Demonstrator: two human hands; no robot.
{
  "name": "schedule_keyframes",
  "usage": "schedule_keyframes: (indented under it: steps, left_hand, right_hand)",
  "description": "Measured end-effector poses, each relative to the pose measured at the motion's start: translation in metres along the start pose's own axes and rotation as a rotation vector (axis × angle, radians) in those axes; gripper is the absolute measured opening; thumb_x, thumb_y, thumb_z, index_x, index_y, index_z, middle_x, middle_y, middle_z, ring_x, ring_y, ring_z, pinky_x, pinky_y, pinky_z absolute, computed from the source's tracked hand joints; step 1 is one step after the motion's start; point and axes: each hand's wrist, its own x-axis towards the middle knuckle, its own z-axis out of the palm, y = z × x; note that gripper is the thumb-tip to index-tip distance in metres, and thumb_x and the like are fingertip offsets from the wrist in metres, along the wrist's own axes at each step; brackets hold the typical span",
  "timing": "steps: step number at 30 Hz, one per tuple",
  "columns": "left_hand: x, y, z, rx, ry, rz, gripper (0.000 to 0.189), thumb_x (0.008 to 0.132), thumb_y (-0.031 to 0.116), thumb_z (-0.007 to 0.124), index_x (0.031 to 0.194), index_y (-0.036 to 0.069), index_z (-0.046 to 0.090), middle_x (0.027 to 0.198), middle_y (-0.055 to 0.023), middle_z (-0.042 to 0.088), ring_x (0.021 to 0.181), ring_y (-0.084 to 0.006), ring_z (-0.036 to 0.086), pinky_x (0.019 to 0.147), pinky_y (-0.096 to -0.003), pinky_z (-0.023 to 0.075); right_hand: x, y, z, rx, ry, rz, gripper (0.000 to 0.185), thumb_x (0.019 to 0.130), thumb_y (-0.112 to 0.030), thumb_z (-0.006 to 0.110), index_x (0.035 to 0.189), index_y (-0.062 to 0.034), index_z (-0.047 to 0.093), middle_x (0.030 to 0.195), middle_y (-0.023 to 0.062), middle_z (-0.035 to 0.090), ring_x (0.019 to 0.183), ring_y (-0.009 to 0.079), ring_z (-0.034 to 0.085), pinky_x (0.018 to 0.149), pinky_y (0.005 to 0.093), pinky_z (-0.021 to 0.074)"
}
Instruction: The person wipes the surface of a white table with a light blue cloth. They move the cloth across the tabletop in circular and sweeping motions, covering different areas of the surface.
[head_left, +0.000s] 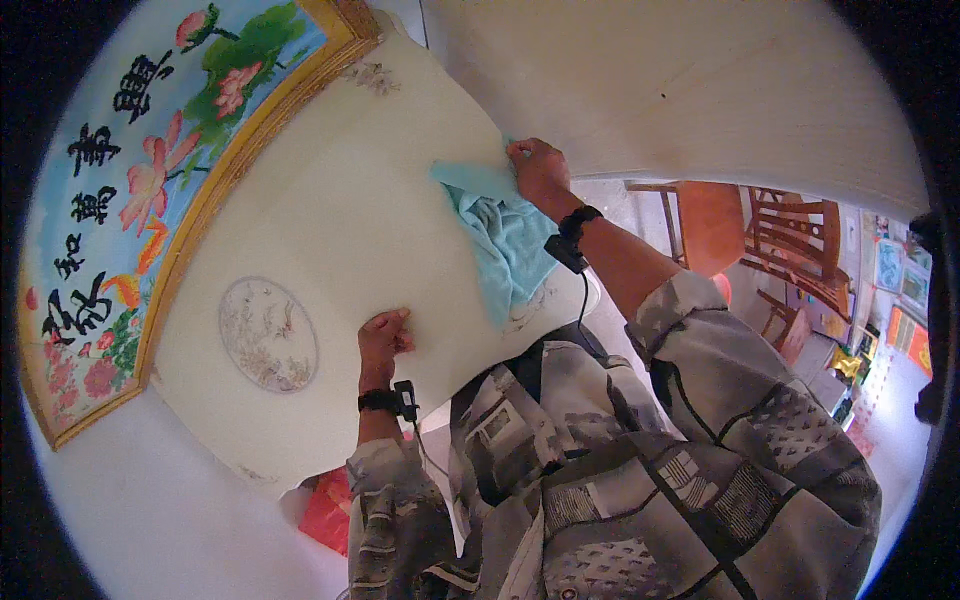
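My right hand grips a turquoise cloth near its upper edge. A small bit of the fabric shows at the fingertips. The rest spreads in folds over the cream tabletop, towards my body. Apart from the cloth, my left hand is over the near part of the tabletop, its fingers curled in and nothing visible in them. Whether it touches the surface I cannot tell. An oval printed landscape decorates the top to the left of that hand.
A gold-framed picture with flowers and writing stands along the tabletop's far left edge. A pale panel rises beyond my right hand. Wooden chairs stand at the right. Something red shows below the table's near left edge.
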Motion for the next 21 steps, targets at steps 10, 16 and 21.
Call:
schedule_keyframes:
  steps: [10, 16, 21]
  left_hand:
    - [-0.002, 0.0, 0.017, -0.056, 0.13, 0.114, 0.024, 0.096, 0.026, 0.082, 0.103, 0.005, 0.074, 0.071, -0.0023, 0.065, 0.055, -0.0153, 0.064, 0.054, -0.0321, 0.0575]
    - [-0.001, 0.001, 0.021, -0.02, 0.165, 0.083, 0.022, 0.099, 0.031, 0.08, 0.098, 0.01, 0.073, 0.071, 0.0, 0.065, 0.058, -0.0138, 0.062, 0.057, -0.0327, 0.0558]
    - [-0.004, 0.002, 0.023, -0.013, 0.16, 0.093, 0.019, 0.098, 0.029, 0.081, 0.095, 0.012, 0.073, 0.072, 0.0, 0.067, 0.06, -0.0132, 0.064, 0.056, -0.0328, 0.0557]
  right_hand:
    - [-0.045, 0.04, 0.009, 0.158, 0.044, 0.008, 0.032, 0.102, -0.036, 0.061, 0.116, -0.0133, 0.077, 0.119, 0.0172, 0.075, 0.113, 0.0387, 0.071, 0.097, 0.0486, 0.0569]
    - [-0.085, 0.073, 0.007, 0.038, 0.055, -0.212, 0.032, 0.103, -0.037, 0.065, 0.113, -0.0094, 0.08, 0.111, 0.0202, 0.078, 0.105, 0.0406, 0.074, 0.092, 0.0476, 0.0582]
    - [-0.095, 0.086, 0.001, 0.269, -0.078, -0.017, 0.022, 0.101, -0.027, 0.064, 0.114, -0.015, 0.077, 0.119, 0.0129, 0.075, 0.106, 0.0352, 0.073, 0.09, 0.0455, 0.0593]
